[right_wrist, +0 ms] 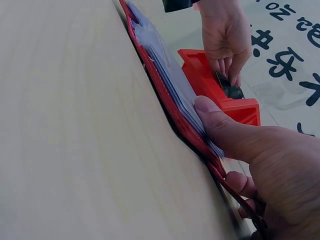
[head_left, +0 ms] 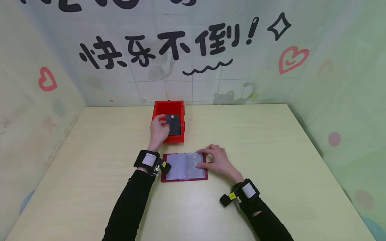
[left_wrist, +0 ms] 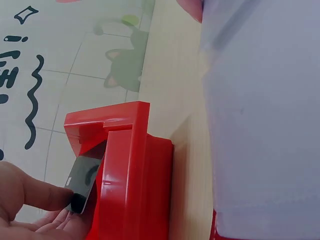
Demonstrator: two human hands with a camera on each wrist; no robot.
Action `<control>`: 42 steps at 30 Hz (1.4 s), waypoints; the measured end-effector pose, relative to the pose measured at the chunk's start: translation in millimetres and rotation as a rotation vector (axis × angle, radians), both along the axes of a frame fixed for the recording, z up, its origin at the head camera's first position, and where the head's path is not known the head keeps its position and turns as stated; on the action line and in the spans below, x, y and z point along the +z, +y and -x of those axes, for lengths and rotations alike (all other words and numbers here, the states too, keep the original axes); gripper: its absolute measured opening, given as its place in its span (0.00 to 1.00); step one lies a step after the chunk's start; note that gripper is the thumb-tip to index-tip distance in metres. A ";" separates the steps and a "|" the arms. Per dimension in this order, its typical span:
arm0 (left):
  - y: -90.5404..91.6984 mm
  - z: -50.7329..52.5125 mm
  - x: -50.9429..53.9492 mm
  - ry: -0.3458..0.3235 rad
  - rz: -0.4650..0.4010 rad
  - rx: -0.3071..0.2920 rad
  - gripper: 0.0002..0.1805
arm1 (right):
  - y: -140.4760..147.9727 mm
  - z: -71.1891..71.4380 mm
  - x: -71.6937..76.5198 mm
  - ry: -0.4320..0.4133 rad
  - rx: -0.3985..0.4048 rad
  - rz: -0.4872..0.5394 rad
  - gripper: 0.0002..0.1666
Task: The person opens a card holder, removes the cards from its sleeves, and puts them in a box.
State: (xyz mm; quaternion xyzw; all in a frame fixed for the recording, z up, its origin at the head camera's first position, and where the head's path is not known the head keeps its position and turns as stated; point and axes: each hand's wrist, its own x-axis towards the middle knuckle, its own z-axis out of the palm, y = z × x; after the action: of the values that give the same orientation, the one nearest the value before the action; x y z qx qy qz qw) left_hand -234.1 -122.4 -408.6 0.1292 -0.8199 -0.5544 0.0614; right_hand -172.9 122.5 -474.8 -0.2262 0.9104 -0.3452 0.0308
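In the head view the left hand [head_left: 159,131] pinches a dark card [head_left: 173,124] over the red box [head_left: 169,139]. The left wrist view shows thumb and fingers gripping the card [left_wrist: 84,176] at the mouth of the red box [left_wrist: 159,185]. Nearer the person, a dark red card holder [head_left: 184,180] lies spread on the table with clear sleeves [head_left: 178,165]. The right hand [head_left: 219,162] grips its right edge; in the right wrist view the thumb presses on the sleeves [right_wrist: 170,75] and the fingers curl under the cover [right_wrist: 172,102].
The pale wooden table [head_left: 114,134] extends around the box and holder. Behind it hangs a printed backdrop [head_left: 193,67] with black characters, and printed panels stand at both sides. Each wrist wears a black strap with a small camera.
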 end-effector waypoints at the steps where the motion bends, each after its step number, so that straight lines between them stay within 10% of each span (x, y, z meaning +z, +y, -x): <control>1: 0.5 1.3 -0.8 -0.003 0.002 0.002 0.29 | 0.1 0.3 -0.4 -0.001 -0.002 0.000 0.31; 42: 15.2 4.7 -17.1 0.018 0.690 -0.216 0.10 | -0.1 0.6 -0.3 -0.015 -0.005 -0.003 0.31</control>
State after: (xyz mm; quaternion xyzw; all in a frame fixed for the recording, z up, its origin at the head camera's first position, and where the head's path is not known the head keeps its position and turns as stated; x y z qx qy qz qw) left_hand -238.8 -107.2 -425.7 0.0086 -0.9671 -0.2493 0.0497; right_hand -173.5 122.4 -475.0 -0.2214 0.9111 -0.3457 0.0370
